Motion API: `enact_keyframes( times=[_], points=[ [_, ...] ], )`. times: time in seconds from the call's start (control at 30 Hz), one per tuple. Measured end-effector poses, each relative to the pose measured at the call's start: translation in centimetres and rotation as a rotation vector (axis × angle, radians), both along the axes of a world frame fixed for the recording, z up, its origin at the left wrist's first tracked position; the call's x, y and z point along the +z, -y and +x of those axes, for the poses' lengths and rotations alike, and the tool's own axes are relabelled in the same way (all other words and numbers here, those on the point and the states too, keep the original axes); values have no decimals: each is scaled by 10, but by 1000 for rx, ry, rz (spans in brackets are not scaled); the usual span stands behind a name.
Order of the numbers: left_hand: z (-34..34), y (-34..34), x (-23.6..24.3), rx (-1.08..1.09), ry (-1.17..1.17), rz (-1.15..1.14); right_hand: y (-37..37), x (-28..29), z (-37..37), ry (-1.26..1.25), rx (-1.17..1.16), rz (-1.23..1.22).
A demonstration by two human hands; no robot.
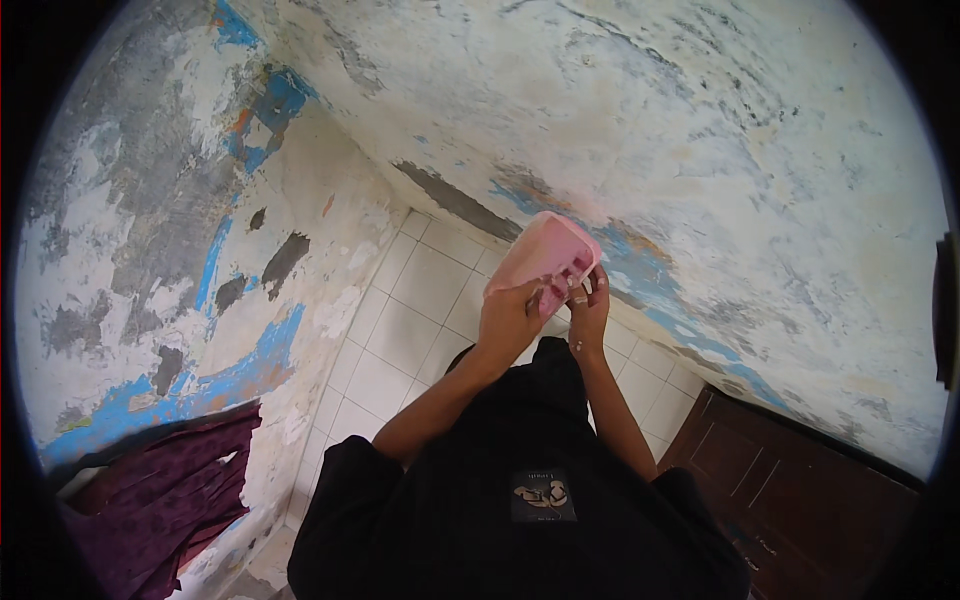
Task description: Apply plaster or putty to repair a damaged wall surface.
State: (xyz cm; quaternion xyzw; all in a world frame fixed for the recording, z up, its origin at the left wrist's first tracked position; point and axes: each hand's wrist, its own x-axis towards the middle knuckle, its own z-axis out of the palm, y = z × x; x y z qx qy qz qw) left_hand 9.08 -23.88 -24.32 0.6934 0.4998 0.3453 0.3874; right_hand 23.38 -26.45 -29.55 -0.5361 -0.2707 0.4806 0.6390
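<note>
I hold a pink plastic container point(533, 245) low in front of me, tilted, close to the patchy wall. My left hand point(510, 320) is closed on its lower left part. My right hand point(588, 312) grips the lower right side, with white specks on the fingers and wrist. Pink smears or pieces show by my fingertips; I cannot make out which.
Peeling white, grey and blue walls point(760, 180) meet in a corner ahead. White floor tiles point(405, 285) lie below. A dark wooden cabinet point(780, 470) stands at lower right. Purple cloth point(165, 500) hangs at an opening at lower left.
</note>
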Motion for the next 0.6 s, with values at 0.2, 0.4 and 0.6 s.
enact_keyframes(
  times=[0.2, 0.4, 0.6],
  points=[
    [-12, -6, 7, 100, -32, -121, -2, 8, 3, -33, 33, 12],
    [-15, -19, 20, 43, -100, -114, -5, 7, 1, -103, 51, 46],
    [-29, -30, 12, 48, -44, -97, -6, 11, 1, -127, 88, 61]
  ],
)
